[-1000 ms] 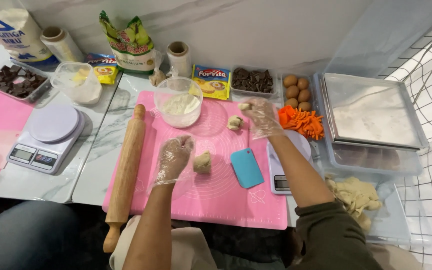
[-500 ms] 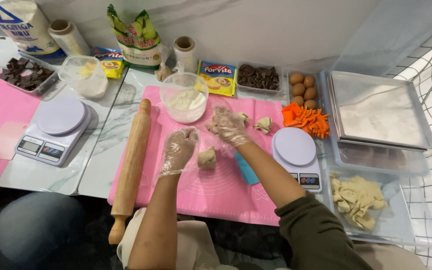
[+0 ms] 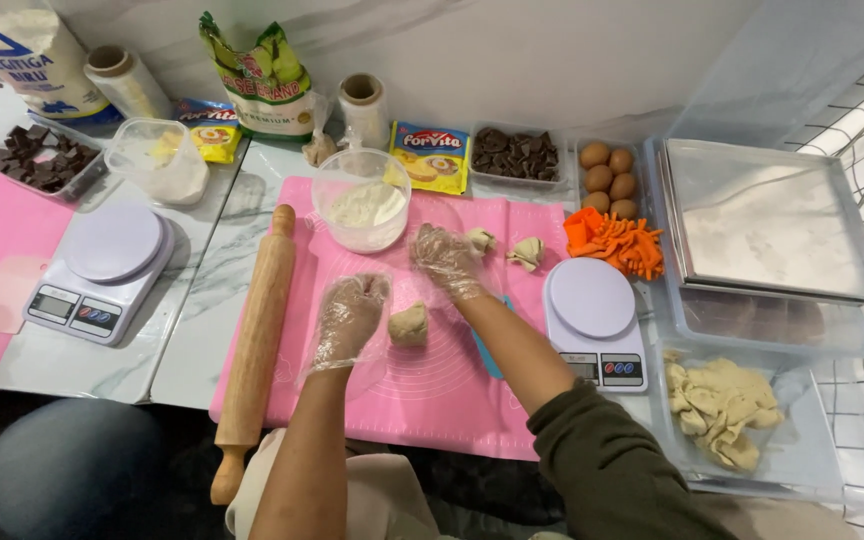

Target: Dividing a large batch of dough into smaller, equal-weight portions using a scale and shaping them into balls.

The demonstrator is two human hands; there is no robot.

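Inspector: The left hand (image 3: 350, 318), in a thin clear glove, is seen loosely curled and empty, just beside the dough ball (image 3: 409, 325) on the pink mat (image 3: 432, 400). The right hand (image 3: 444, 260), also gloved, is held spread with nothing gripped, above the mat near the flour bowl (image 3: 362, 200).

Clerk: And how is the step judged best done?

Inspector: The ball is best kept central on the mat, clear of the blue scraper (image 3: 485, 355) partly hidden under the forearm, and worked lightly so the gloves are not caught.

Clerk: Packaging?

Inspector: A tall green and yellow bag (image 3: 262, 80) is stood against the back wall. Two flat yellow and blue packets (image 3: 430, 157) are laid beside it, and a white sack (image 3: 27, 55) with a blue triangle is noted far left.
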